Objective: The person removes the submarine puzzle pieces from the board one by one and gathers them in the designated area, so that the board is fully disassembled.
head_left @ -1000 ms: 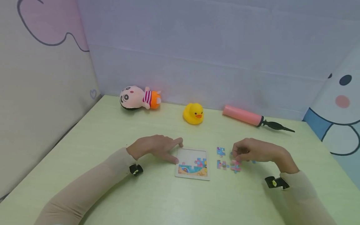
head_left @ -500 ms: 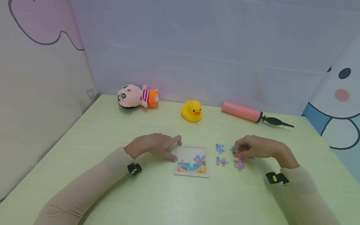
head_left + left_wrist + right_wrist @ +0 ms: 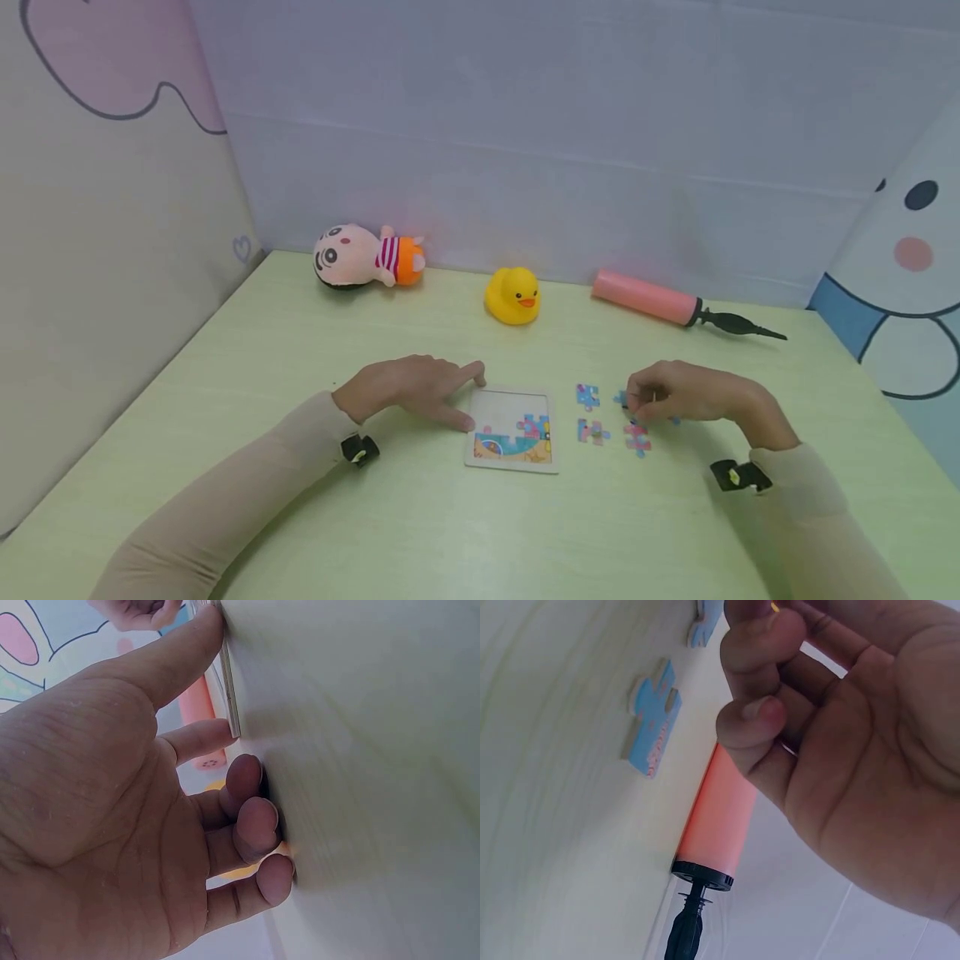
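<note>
In the head view my left hand [image 3: 416,387] steadies a white puzzle tray [image 3: 512,470], thumb at its left edge and index finger at the upper left corner. Its other fingers rest loosely at the table, as the left wrist view shows. Printed pieces fill the tray's lower part and some of its right side. To the right, my right hand [image 3: 686,392] is curled low over loose pieces, thumb and fingertips pinched at the upper end of a pink puzzle piece [image 3: 638,442]. Those fingertips are cut off in the right wrist view. One blue piece [image 3: 656,724] lies beside that hand.
Between tray and right hand lie a blue piece [image 3: 588,396] and a pink-and-blue piece [image 3: 592,431]. Another blue piece [image 3: 620,399] is partly covered by the right fingers. Behind are a plush doll [image 3: 367,257], a yellow duck [image 3: 512,297] and a pink pump [image 3: 645,297].
Compared with one second ago, the pink piece has shifted slightly right with my right fingers, apart from its neighbour. The left hand keeps its place at the tray. The view has tilted slightly.
</note>
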`<state>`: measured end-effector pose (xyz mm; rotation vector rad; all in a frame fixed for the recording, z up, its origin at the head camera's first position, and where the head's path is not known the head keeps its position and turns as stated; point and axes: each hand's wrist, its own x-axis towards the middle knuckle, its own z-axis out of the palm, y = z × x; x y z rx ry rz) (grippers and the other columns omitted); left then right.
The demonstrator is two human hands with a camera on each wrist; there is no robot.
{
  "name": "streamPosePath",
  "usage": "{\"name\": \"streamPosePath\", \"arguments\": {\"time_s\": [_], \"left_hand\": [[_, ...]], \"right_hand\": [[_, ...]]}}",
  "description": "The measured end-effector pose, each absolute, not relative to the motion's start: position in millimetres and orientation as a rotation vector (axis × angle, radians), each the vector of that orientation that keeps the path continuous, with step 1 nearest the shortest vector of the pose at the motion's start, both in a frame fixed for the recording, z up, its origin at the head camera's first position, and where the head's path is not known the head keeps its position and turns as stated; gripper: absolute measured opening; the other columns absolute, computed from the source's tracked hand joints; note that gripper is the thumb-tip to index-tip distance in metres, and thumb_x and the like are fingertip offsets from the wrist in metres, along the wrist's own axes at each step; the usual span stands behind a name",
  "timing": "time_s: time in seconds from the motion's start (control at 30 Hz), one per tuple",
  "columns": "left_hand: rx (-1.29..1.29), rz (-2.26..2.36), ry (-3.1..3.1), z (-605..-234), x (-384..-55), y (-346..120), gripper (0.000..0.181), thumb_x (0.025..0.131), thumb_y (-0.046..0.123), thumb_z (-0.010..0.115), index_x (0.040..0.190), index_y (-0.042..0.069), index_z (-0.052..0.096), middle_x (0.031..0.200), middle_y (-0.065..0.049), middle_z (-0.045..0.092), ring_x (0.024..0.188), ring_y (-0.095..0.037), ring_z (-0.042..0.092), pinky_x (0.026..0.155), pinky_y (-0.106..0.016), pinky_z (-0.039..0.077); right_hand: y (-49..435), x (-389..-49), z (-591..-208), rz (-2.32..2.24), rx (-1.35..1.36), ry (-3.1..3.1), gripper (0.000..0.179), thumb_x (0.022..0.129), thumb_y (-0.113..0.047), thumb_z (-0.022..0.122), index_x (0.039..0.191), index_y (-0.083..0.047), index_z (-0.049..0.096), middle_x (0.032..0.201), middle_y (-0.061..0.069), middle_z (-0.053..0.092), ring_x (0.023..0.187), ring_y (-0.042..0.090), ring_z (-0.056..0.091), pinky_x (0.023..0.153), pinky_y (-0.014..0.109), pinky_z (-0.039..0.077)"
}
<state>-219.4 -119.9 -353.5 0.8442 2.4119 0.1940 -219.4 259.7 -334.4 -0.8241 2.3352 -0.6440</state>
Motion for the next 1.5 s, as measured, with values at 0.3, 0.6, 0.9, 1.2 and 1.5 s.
{"name": "streamPosePath", "arguments": {"time_s": [0.3, 0.6, 0.9, 1.2, 1.5], "left_hand": [[0.852, 0.196, 2.415, -354, -220, -120, 0.061, 0.092, 0.051, 0.068, 0.14, 0.026, 0.039, 0.094, -0.001, 0.058, 0.086, -0.021, 0.056, 0.078, -0.036, 0.045], [0.84, 0.183, 2.411, -356, -221, -119, 0.062, 0.092, 0.053, 0.067, 0.14, 0.027, 0.038, 0.098, 0.0, 0.058, 0.087, -0.02, 0.056, 0.08, -0.035, 0.045], [0.843, 0.169, 2.417, -357, -220, -119, 0.062, 0.092, 0.054, 0.067, 0.14, 0.027, 0.038, 0.097, 0.0, 0.058, 0.085, -0.02, 0.056, 0.078, -0.034, 0.046], [0.82, 0.17, 2.409, -354, -223, -119, 0.063, 0.091, 0.054, 0.067, 0.14, 0.027, 0.037, 0.096, -0.001, 0.059, 0.085, -0.02, 0.058, 0.077, -0.033, 0.046], [0.825, 0.18, 2.41, -352, -221, -119, 0.062, 0.091, 0.054, 0.068, 0.139, 0.027, 0.038, 0.093, -0.001, 0.059, 0.084, -0.021, 0.057, 0.076, -0.034, 0.046]], "right_hand": [[249, -219, -335, -0.666, -0.904, 2.342, 0.01, 0.094, -0.012, 0.068, 0.101, -0.018, 0.066, 0.083, -0.002, 0.062, 0.073, 0.012, 0.055, 0.064, 0.027, 0.046], [212, -217, -332, -0.636, -0.927, 2.335, 0.011, 0.095, -0.015, 0.066, 0.106, -0.017, 0.066, 0.086, -0.005, 0.062, 0.077, 0.013, 0.056, 0.069, 0.029, 0.047], [179, -216, -335, -0.663, -0.955, 2.28, 0.013, 0.095, -0.011, 0.065, 0.109, -0.011, 0.064, 0.081, -0.001, 0.064, 0.066, 0.018, 0.062, 0.067, 0.029, 0.049], [162, -211, -342, -0.689, -0.895, 2.23, 0.02, 0.094, -0.014, 0.07, 0.111, -0.01, 0.06, 0.079, 0.0, 0.06, 0.057, 0.016, 0.056, 0.062, 0.029, 0.05], [148, -205, -350, -0.644, -0.964, 2.255, 0.032, 0.088, -0.018, 0.077, 0.112, -0.011, 0.057, 0.073, -0.005, 0.05, 0.061, 0.009, 0.045, 0.061, 0.025, 0.042]]}}
